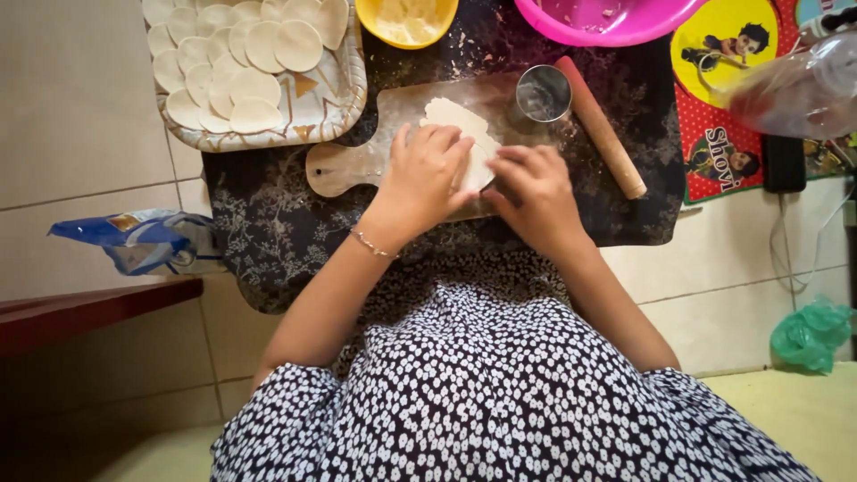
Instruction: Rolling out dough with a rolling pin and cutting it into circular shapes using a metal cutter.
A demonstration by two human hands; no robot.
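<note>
A flat sheet of pale dough (453,118) lies on a wooden cutting board (344,168) set on a dark patterned mat (268,223). My left hand (427,170), with a thin bracelet on the wrist, rests on the dough's left side, fingers curled over it. My right hand (534,189) pinches the dough's right edge near the board's front. A round metal cup (543,93) stands on the board's far right corner. A wooden rolling pin (602,127) lies slanted beside it on the mat.
A tray (344,98) with several cut dough rounds (254,85) sits at the far left. A yellow bowl (406,22) and a pink bowl (607,20) stand behind the board. A blue bag (143,239) lies left on the tiled floor, a green bag (811,332) right.
</note>
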